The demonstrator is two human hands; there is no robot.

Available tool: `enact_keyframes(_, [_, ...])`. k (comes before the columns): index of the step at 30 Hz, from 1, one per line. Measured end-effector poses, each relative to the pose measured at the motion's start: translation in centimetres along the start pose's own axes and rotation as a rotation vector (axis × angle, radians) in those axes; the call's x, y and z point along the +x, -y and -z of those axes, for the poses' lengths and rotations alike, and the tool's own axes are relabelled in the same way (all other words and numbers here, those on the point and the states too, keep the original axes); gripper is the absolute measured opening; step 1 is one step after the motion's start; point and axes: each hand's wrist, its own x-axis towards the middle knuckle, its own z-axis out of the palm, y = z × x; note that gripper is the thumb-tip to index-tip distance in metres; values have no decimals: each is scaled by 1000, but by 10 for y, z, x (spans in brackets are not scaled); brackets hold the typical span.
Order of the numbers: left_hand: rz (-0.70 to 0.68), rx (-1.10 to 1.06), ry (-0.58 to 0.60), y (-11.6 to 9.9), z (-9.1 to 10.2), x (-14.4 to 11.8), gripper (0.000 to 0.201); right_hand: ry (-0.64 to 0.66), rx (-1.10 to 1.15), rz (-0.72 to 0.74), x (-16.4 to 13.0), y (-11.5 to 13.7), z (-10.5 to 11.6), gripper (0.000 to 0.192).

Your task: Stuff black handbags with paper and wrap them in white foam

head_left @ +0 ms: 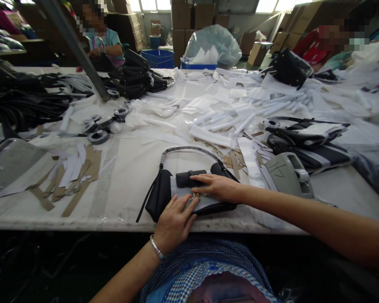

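Observation:
A black handbag point(161, 195) lies on the table right in front of me, its wrapped handle point(189, 148) arched away from me. Pale wrapping paper point(178, 191) covers the middle of its front, under a black flap point(183, 179). My left hand point(174, 216) lies on the lower front, fingers stretched toward a small gold-coloured buckle point(196, 195). From the right, my right hand point(219, 187) rests across the flap and paper with its fingers extended. The fingertips of both hands are close together near the buckle. Neither hand is wrapped round anything.
Cardboard and paper strips point(78, 172) lie to the left, near rolls of tape point(97, 136). A grey tape dispenser point(289, 174) and stacked black bags point(309, 145) stand at right. White paper point(208, 113) litters the table's far half. Two people work across the table.

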Motion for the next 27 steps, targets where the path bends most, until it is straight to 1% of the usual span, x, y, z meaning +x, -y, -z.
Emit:
enact_keyframes(3, [-14, 4, 3, -1, 0, 1, 48, -20, -80, 71, 3, -1, 0, 43])
enact_keyframes(6, [-23, 5, -16, -1, -3, -1, 48, -29, -46, 116, 8, -4, -3, 39])
enact_keyframes(10, [-39, -17, -32, -1, -5, -3, 49, -44, 103, 97, 9, -8, -7, 37])
enact_keyframes(13, [-19, -47, 20, -2, 0, 0, 48, -45, 153, 58, 8, -7, -7, 36])
enact_keyframes(16, [1, -72, 94, -4, 6, 4, 47, -5, 77, 60, 12, -1, -2, 31])
enact_keyframes(18, [-2, -73, 119, -4, 8, 6, 47, 33, 5, 91, 18, 3, 2, 25])
enact_keyframes(21, [-1, -63, 109, -5, 6, 5, 48, 70, -77, 159, 28, 6, 6, 16])
enact_keyframes(23, [2, -54, 99, -6, 4, 3, 49, 88, -112, 190, 33, 5, 4, 13])
enact_keyframes(25, [5, -46, 95, -6, 2, 2, 50, 104, -147, 188, 37, 5, 0, 11])
enact_keyframes(27, [8, -41, 92, -6, 2, 1, 51, 103, -166, 152, 39, 7, -4, 11])
